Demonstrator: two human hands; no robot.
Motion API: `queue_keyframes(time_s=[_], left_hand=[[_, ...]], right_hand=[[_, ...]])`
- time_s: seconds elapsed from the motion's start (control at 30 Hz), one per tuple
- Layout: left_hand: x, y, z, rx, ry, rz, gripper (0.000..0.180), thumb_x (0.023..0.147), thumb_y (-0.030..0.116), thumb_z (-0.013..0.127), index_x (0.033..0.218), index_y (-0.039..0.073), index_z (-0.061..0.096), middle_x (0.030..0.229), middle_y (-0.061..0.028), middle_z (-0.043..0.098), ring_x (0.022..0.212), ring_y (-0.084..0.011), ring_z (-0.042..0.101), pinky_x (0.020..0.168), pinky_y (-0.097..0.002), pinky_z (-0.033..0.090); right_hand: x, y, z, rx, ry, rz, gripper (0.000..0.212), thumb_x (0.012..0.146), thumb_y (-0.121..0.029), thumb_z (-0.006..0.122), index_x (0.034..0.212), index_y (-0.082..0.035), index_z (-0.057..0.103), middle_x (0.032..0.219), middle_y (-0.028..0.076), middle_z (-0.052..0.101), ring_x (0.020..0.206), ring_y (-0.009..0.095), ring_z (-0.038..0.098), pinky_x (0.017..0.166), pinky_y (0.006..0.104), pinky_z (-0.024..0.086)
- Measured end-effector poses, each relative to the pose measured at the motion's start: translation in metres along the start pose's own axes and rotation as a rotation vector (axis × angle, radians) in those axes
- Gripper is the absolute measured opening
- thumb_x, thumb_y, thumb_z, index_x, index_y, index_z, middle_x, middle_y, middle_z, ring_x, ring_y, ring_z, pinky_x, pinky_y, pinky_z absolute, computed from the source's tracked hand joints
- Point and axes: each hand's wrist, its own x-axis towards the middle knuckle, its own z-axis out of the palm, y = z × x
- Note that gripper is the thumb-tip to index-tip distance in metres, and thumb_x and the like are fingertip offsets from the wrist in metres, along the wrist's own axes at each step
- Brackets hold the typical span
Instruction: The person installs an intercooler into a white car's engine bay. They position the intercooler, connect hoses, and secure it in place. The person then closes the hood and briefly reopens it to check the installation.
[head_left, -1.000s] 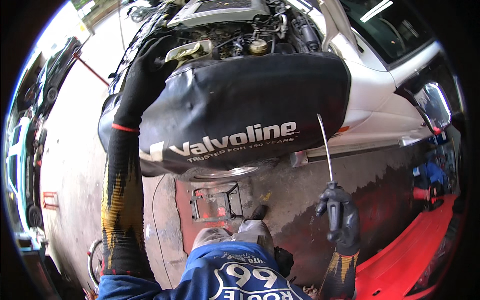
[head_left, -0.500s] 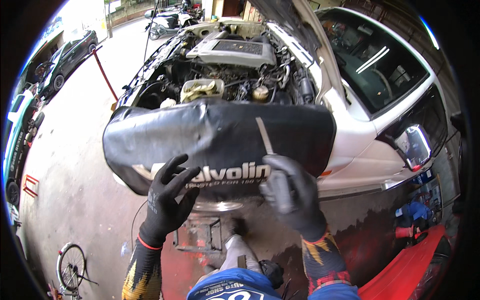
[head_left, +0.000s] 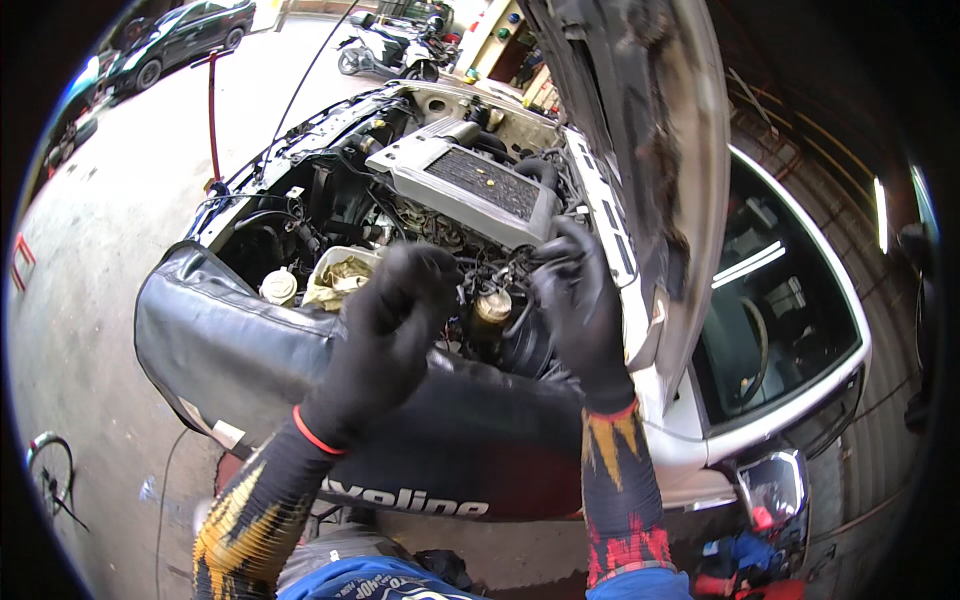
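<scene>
My left hand (head_left: pixel 398 310), in a black glove, hovers above the front of the engine bay (head_left: pixel 400 215) with its fingers curled in. It is slightly blurred, and whatever it may hold is hidden. To its right, my right hand (head_left: pixel 580 300), gloved too, is over the engine with bent fingers closed together; what is in them does not show clearly. Between the hands sits a round yellowish reservoir (head_left: pixel 491 310). A pale open tub (head_left: pixel 340 262) with yellowish gloves or cloth in it stands left of my left hand, beside a white-capped reservoir (head_left: pixel 279 287).
A black fender cover (head_left: pixel 230 310) drapes over the car's front edge. Behind the hands lies a silver intercooler (head_left: pixel 480 185). The raised hood (head_left: pixel 680 170) stands close on the right. A thin rod (head_left: pixel 305 90) rises at the left, and a scooter (head_left: pixel 390 50) is parked beyond.
Both hands have moved forward from the fender cover to over the engine bay. My left fingers, spread before, are curled. The flat metal strip in my right hand no longer shows clearly.
</scene>
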Motion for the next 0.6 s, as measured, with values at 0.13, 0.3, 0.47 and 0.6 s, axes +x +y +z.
queue_keyframes(time_s=[0.13, 0.3, 0.47, 0.6], left_hand=[[0.050, -0.013, -0.019, 0.068, 0.081, 0.010, 0.033, 0.106, 0.020, 0.052, 0.133, 0.001, 0.052, 0.119, -0.0112, 0.066, 0.103, -0.0160, 0.067, 0.082, -0.0291, 0.056], [0.157, -0.055, 0.003, 0.276, 0.036, 0.028, 0.033, 0.105, 0.028, 0.057, 0.128, 0.005, 0.061, 0.102, -0.0072, 0.067, 0.084, -0.0111, 0.061, 0.074, -0.0285, 0.051], [0.253, -0.123, 0.053, 0.201, 0.122, 0.017, 0.032, 0.095, 0.032, 0.066, 0.111, 0.004, 0.069, 0.091, -0.0173, 0.073, 0.090, -0.0250, 0.071, 0.082, -0.0391, 0.052], [0.298, -0.199, 0.100, 0.195, 0.107, -0.062, 0.034, 0.092, 0.032, 0.068, 0.111, 0.004, 0.068, 0.105, -0.0236, 0.070, 0.104, -0.0384, 0.066, 0.095, -0.0456, 0.049]], right_hand=[[0.058, 0.147, -0.050, -0.168, 0.317, 0.328, 0.025, 0.097, -0.008, 0.057, 0.119, 0.003, 0.059, 0.100, 0.011, 0.068, 0.092, 0.019, 0.064, 0.080, 0.0322, 0.052], [0.056, 0.266, -0.075, -0.594, 0.394, 0.602, 0.025, 0.093, -0.010, 0.052, 0.110, 0.001, 0.066, 0.105, 0.019, 0.071, 0.097, 0.030, 0.069, 0.089, 0.0410, 0.052], [0.045, 0.295, -0.056, -1.060, 0.123, 0.481, 0.055, 0.083, -0.028, 0.068, 0.133, -0.008, 0.056, 0.126, 0.025, 0.061, 0.117, 0.041, 0.059, 0.101, 0.0499, 0.046], [0.056, 0.309, -0.057, -0.939, -0.015, 0.662, 0.082, 0.076, -0.029, 0.070, 0.150, -0.010, 0.039, 0.134, 0.030, 0.056, 0.126, 0.044, 0.055, 0.106, 0.0492, 0.044]])
